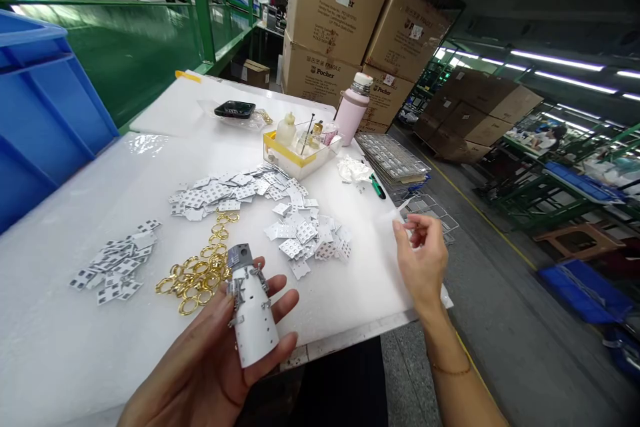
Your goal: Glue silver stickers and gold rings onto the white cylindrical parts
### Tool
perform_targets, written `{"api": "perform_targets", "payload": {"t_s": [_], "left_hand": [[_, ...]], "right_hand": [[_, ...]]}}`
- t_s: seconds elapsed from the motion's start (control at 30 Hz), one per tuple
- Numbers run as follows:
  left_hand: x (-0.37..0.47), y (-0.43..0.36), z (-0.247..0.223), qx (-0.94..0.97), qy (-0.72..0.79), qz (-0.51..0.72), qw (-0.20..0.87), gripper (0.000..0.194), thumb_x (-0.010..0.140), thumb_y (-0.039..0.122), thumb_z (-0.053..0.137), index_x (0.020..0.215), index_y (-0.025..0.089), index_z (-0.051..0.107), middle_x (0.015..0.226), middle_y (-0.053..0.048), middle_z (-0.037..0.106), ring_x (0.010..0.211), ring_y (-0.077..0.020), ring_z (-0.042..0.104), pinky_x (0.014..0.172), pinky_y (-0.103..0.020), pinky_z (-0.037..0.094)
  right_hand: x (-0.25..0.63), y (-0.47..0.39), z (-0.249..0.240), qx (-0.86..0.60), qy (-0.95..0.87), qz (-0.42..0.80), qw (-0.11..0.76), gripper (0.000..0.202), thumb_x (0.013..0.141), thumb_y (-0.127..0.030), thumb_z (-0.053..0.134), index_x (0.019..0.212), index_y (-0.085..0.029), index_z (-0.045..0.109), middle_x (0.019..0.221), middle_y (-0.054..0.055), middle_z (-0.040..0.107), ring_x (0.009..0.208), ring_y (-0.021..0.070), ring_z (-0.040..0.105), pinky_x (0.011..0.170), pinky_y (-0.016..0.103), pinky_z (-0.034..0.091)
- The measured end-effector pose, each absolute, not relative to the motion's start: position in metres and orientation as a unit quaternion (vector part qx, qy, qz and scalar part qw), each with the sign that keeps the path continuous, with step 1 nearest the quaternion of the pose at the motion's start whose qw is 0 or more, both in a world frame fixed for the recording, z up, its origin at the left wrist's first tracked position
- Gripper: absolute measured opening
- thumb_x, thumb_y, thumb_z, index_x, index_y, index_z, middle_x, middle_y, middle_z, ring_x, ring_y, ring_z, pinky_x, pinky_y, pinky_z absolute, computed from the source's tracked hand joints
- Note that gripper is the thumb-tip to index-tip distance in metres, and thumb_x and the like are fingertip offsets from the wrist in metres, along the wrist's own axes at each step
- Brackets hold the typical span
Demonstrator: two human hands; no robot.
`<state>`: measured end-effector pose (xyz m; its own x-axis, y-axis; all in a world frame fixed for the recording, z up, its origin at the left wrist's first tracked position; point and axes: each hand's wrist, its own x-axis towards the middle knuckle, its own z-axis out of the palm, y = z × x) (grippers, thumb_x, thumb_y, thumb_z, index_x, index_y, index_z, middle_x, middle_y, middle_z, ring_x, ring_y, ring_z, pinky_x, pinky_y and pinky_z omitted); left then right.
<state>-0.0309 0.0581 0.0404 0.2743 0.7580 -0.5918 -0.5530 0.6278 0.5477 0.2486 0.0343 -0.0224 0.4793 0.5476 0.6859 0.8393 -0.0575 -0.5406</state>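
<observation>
Just right of the gold rings (203, 267), the left hand (213, 353) is closed lightly on the cylinder (256, 330), thumb at its left flank, fingers behind and along its right, gray block (240, 254) pointing away from the wrist. It looks light and stiff, its smooth wall perhaps slippery (the small gray fittings (237, 290) seem fragile), so the plain wide end probably suits holding best. Beyond the plates (305, 232), the right hand (423, 253) is well apart, fingers curled; whether they pinch anything, I cannot tell.
</observation>
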Motion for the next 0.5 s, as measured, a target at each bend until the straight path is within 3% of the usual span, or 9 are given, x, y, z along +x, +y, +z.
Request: {"api": "perform_targets", "payload": {"t_s": [0.07,0.13,0.3,0.5], "left_hand": [[-0.030,0.060,0.038,0.116,0.428,0.417,0.794,0.054,0.092,0.002,0.049,0.145,0.011,0.044,0.108,-0.017,0.079,0.096,-0.0310,0.075,0.064,-0.039,0.068],[-0.028,0.063,0.034,0.113,0.422,0.414,0.798,0.054,0.093,0.002,0.049,0.146,0.013,0.042,0.104,-0.015,0.080,0.094,-0.0300,0.076,0.063,-0.038,0.068],[-0.026,0.062,0.033,0.115,0.445,0.416,0.785,0.044,0.094,0.003,0.049,0.136,0.017,0.052,0.100,-0.012,0.081,0.092,-0.0299,0.076,0.063,-0.038,0.067],[-0.034,0.052,0.030,0.108,0.403,0.446,0.792,0.034,0.088,0.008,0.060,0.121,0.013,0.063,0.126,-0.022,0.071,0.113,-0.0409,0.067,0.084,-0.053,0.062]], "right_hand": [[0.227,0.026,-0.020,-0.669,-0.553,-0.166,0.468,0.005,0.095,-0.022,0.059,0.096,-0.018,0.060,0.082,0.003,0.058,0.069,0.0167,0.049,0.065,0.031,0.043],[0.206,0.025,-0.018,-0.620,-0.644,-0.140,0.426,0.008,0.095,-0.016,0.057,0.092,-0.019,0.064,0.082,0.004,0.062,0.075,0.0174,0.056,0.069,0.030,0.048],[0.183,0.042,-0.021,-0.562,-0.747,-0.096,0.343,0.021,0.093,-0.009,0.058,0.111,-0.010,0.069,0.095,0.014,0.068,0.088,0.0244,0.062,0.076,0.037,0.055],[0.186,0.048,-0.014,-0.544,-0.740,-0.078,0.388,0.021,0.094,-0.005,0.055,0.107,-0.005,0.071,0.087,0.014,0.068,0.082,0.0228,0.064,0.072,0.036,0.056]]}}
